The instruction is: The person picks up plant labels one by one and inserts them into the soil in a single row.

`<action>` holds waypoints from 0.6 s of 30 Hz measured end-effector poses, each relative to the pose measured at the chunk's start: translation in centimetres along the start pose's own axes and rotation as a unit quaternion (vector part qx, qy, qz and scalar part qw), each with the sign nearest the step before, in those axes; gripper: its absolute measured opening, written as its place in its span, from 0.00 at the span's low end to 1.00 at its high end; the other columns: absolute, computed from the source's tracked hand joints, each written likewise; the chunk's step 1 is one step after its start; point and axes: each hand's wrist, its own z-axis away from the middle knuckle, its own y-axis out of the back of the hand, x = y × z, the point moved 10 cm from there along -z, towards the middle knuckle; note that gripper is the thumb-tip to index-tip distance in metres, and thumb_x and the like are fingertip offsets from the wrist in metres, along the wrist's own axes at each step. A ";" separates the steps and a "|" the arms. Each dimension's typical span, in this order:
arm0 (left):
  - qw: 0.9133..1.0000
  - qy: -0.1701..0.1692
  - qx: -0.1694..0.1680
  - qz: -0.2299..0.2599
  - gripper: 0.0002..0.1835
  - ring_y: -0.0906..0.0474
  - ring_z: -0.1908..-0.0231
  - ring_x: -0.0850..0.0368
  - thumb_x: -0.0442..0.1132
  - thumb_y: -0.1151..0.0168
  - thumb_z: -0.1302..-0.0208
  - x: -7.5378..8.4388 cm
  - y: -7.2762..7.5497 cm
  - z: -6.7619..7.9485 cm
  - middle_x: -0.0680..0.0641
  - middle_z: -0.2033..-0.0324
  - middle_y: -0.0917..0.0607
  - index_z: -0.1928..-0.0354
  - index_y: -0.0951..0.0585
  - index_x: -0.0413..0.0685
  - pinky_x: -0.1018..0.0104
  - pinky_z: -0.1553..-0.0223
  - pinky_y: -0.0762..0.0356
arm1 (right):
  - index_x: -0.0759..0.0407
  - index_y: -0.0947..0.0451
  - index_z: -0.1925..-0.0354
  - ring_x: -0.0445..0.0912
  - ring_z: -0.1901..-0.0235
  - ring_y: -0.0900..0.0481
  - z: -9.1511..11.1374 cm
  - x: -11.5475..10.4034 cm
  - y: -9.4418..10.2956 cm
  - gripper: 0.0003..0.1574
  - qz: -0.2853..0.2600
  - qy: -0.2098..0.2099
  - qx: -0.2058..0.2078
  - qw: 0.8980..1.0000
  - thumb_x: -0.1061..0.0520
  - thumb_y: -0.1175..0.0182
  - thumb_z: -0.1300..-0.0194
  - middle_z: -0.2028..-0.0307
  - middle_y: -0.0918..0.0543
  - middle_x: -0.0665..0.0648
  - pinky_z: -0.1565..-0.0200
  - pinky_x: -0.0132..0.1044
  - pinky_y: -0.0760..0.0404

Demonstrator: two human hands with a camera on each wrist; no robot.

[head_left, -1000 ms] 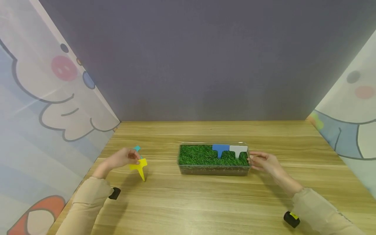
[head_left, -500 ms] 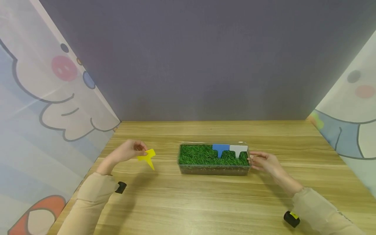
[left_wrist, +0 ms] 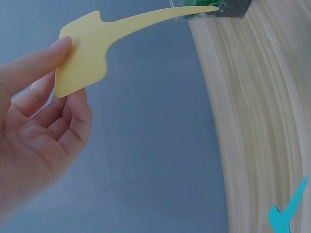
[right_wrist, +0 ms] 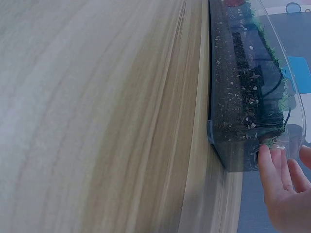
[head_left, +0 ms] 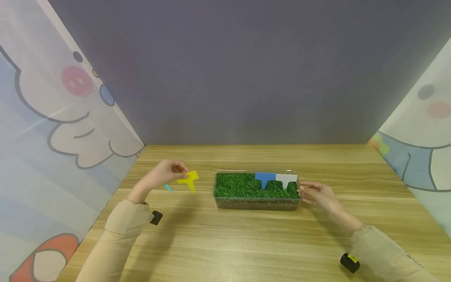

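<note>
My left hand [head_left: 167, 172] pinches a yellow T-shaped plant label [head_left: 192, 178] by its wide head, thumb on one face and fingers behind. In the left wrist view the label's pointed stem [left_wrist: 155, 17] reaches to the right. Below that hand a teal label [left_wrist: 283, 219] lies on the table, partly hidden in the head view. My right hand [head_left: 318, 195] touches the right end of a clear planter box [head_left: 257, 205] with extended fingers [right_wrist: 272, 174]. Green turf [head_left: 234, 186] fills the box over dark soil. A blue label [head_left: 265, 177] and a white label [head_left: 286, 178] stand upright in its right half.
The wooden table [head_left: 225, 243] ends at a grey back panel [head_left: 246, 78]. Cartoon-printed curtains [head_left: 53, 117] flank both sides. Black wrist cameras hang under both sleeves. Left of the blue label the turf holds no labels.
My left hand has risen and moved right toward the planter box with the yellow label, leaving the teal label behind on the table. The right hand stays at the box end.
</note>
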 end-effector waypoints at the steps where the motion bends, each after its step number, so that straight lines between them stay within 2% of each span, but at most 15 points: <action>1: 1.000 -0.003 0.001 -0.001 0.05 0.26 0.71 0.51 0.36 0.39 0.45 0.2 0.0 -0.2 0.50 0.74 0.21 0.67 0.21 0.43 0.64 0.69 0.27 | 0.75 0.45 0.41 0.37 0.63 0.22 0.0 0.0 0.0 0.32 0.000 0.000 0.000 1.000 0.58 0.48 0.37 0.58 0.21 0.56 0.56 0.34 0.24; 7: 1.000 -0.019 -0.001 0.008 0.05 0.26 0.71 0.54 0.35 0.39 0.45 1.5 -0.4 -0.9 0.49 0.73 0.21 0.66 0.21 0.42 0.62 0.68 0.26 | 0.75 0.45 0.41 0.37 0.63 0.22 0.0 0.0 0.0 0.33 0.005 0.002 0.001 1.000 0.57 0.48 0.37 0.58 0.21 0.57 0.56 0.35 0.24; 13: 0.999 -0.034 -0.005 0.018 0.05 0.24 0.70 0.47 0.34 0.40 0.45 2.6 -0.9 -1.7 0.47 0.72 0.20 0.66 0.21 0.40 0.60 0.68 0.25 | 0.75 0.45 0.41 0.38 0.63 0.22 0.0 0.0 0.0 0.34 0.001 0.002 0.000 1.000 0.57 0.47 0.38 0.55 0.22 0.62 0.56 0.34 0.24; 18: 0.999 -0.033 -0.009 0.012 0.05 0.24 0.70 0.53 0.34 0.39 0.45 3.7 -1.5 -2.3 0.49 0.72 0.20 0.66 0.21 0.42 0.62 0.67 0.26 | 0.75 0.45 0.41 0.38 0.63 0.21 0.0 -0.1 0.0 0.34 0.006 0.008 -0.002 1.000 0.57 0.47 0.38 0.54 0.23 0.64 0.56 0.34 0.24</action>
